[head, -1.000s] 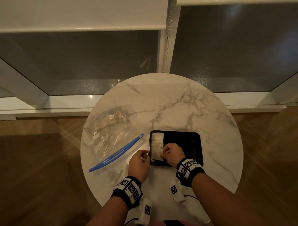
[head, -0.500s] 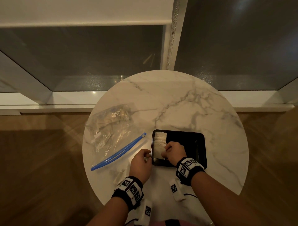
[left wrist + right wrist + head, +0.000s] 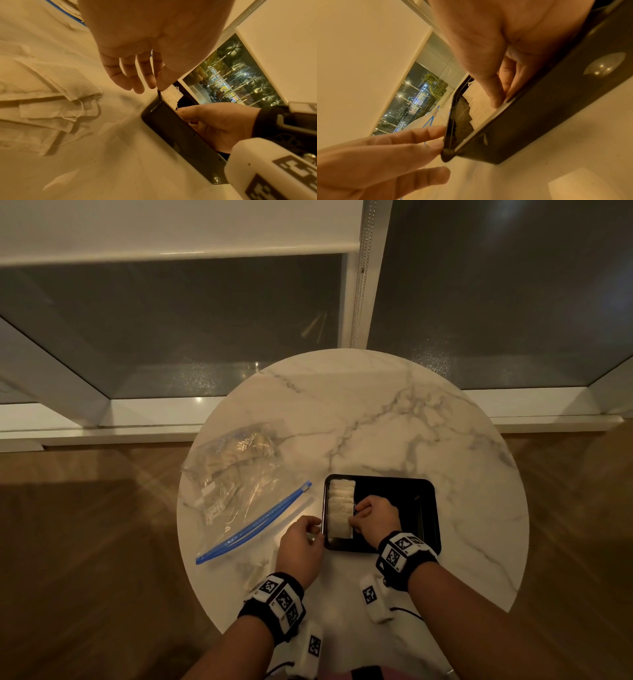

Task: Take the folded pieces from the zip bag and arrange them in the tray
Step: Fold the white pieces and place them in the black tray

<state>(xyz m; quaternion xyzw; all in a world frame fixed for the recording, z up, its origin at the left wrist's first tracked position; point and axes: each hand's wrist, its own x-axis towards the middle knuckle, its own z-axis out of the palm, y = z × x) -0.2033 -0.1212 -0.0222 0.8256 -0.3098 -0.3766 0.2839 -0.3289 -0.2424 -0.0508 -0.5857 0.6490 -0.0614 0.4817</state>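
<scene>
Left hand [image 3: 301, 546] loosely extended; right hand [image 3: 375, 518] with fingers curled.

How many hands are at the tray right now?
2. The left hand touches the black tray from outside at its near left corner; the right hand is inside it, pinching the nearest of the folded pieces lined along its left side.

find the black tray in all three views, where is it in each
Head: black tray sits low centre on the marble table.
Left wrist: its glossy side wall runs diagonally lower right.
Right wrist: its wall crosses centre to upper right.
Shared landmark: the white folded pieces inside its left end.
</scene>
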